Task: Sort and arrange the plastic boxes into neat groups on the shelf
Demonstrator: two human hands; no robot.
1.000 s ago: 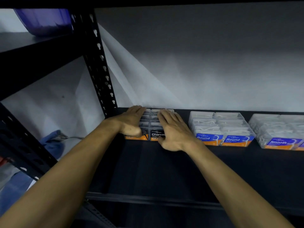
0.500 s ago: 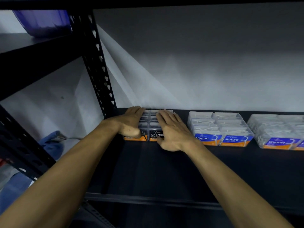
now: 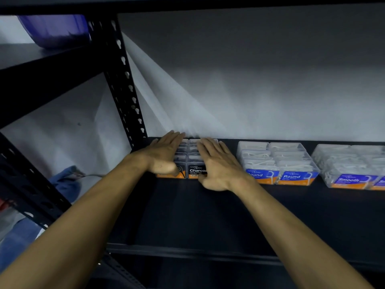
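Note:
Clear plastic boxes labelled "Charcoal" (image 3: 192,161) stand in two rows at the left back of the black shelf (image 3: 208,215). My left hand (image 3: 164,153) lies flat on the left row with straight fingers. My right hand (image 3: 216,163) lies flat on the right row, its thumb at the front label. To their right stands a group of "Round" boxes (image 3: 277,161), and further right a group of "Smooth" boxes (image 3: 350,165). The hands hide much of the Charcoal boxes.
A black perforated shelf post (image 3: 123,84) rises just left of the Charcoal boxes. A purple tub (image 3: 54,30) sits on the upper left shelf. A white wall (image 3: 250,90) backs the shelf. Blue cloth (image 3: 66,182) lies low at left.
Both hands stay on the Charcoal boxes. Their fingers have flattened and reached slightly further back over the rows.

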